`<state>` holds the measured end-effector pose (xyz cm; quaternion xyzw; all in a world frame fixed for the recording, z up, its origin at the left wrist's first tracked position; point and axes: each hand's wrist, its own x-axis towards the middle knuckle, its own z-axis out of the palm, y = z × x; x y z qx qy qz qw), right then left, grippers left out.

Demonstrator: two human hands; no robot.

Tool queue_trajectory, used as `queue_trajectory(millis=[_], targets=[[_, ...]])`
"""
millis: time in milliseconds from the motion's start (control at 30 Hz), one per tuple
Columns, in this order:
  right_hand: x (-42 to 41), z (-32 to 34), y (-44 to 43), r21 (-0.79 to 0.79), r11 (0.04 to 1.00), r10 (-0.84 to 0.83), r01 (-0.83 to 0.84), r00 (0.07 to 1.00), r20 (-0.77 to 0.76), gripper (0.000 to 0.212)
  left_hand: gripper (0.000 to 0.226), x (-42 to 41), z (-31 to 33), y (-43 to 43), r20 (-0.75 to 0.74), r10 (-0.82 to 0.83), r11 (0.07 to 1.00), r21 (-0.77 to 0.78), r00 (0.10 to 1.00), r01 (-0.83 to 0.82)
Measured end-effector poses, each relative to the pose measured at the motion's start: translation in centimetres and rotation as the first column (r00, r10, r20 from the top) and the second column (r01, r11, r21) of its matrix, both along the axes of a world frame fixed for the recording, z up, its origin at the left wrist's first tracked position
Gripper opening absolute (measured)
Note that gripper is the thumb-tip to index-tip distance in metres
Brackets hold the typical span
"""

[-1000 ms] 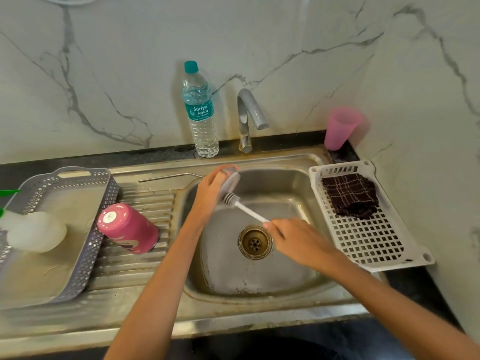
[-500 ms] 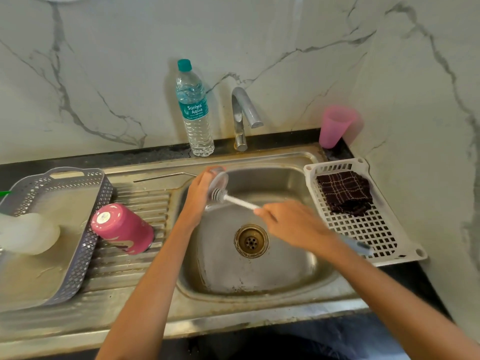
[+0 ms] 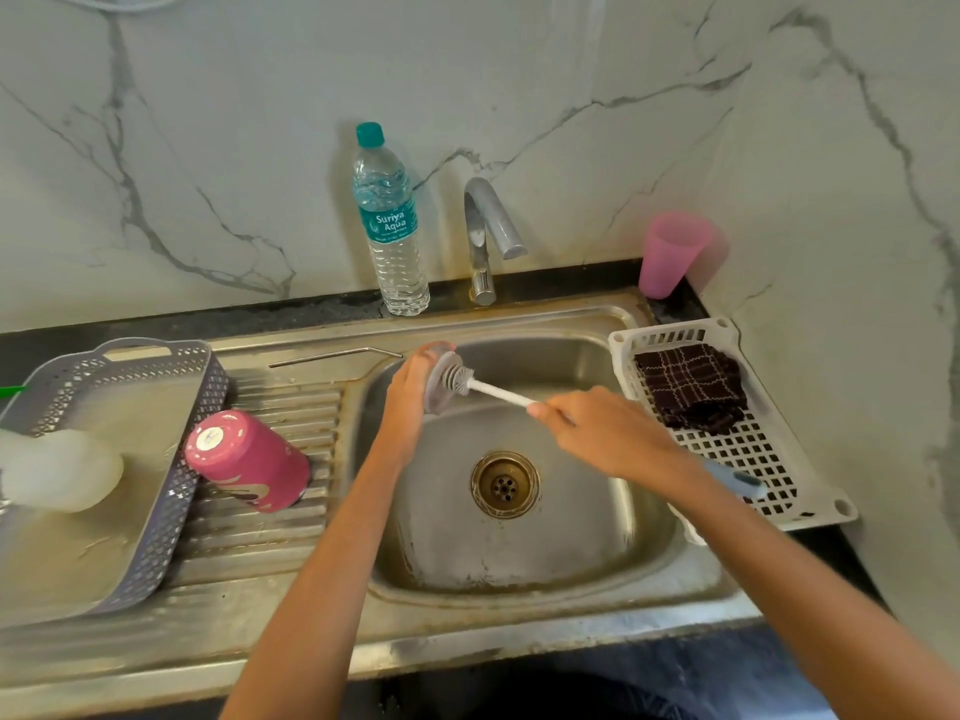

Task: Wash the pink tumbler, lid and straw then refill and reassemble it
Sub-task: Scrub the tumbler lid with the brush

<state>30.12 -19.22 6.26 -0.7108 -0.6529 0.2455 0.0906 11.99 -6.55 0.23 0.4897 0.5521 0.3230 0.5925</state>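
Note:
My left hand (image 3: 410,394) holds the round clear lid (image 3: 439,388) on edge over the sink basin (image 3: 519,537). My right hand (image 3: 602,433) grips the white handle of a small brush (image 3: 493,391), and its grey bristle head presses against the lid's face. The pink tumbler (image 3: 249,462) lies on its side on the ribbed drainboard, base toward me. A metal straw (image 3: 335,356) rests along the drainboard's back edge. The capped water bottle (image 3: 390,226) stands left of the tap (image 3: 488,236).
A grey perforated tray (image 3: 171,491) at the left holds a whitish rounded object (image 3: 57,470). A white basket (image 3: 779,480) at the right holds a dark checked cloth (image 3: 693,387). A pink cup (image 3: 670,254) stands in the back right corner. The marble wall is close behind.
The brush head has shifted against the lid while my right hand moved slightly along the handle. My left hand has kept the lid in about the same place.

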Motion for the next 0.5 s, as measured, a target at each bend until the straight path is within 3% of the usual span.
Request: queue_trajectory(millis=[67, 167, 300, 500], targets=[[0.8, -0.5, -0.1, -0.013, 0.998, -0.059, 0.059, 0.998, 0.009, 0.046, 0.037, 0.0, -0.4, 0.5, -0.029, 0.074, 0.996, -0.04, 0.997, -0.075], [0.3, -2.0, -1.2, -0.026, 0.988, -0.154, 0.153, 0.988, -0.034, 0.048, 0.049, 0.1, -0.9, 0.8, -0.026, 0.204, 0.971, -0.122, 0.979, -0.205], [-2.9, -3.1, -2.0, 0.018, 0.983, -0.179, 0.182, 0.977, -0.112, 0.045, 0.064, 1.2, -0.6, -0.4, 0.087, 0.174, 0.984, -0.048, 0.981, -0.17], [-5.6, -4.1, -1.4, 0.083, 0.959, -0.25, 0.272, 0.946, -0.204, 0.043, 0.069, 2.5, -0.6, -0.2, 0.115, 0.288, 0.955, -0.111, 0.951, -0.276]])
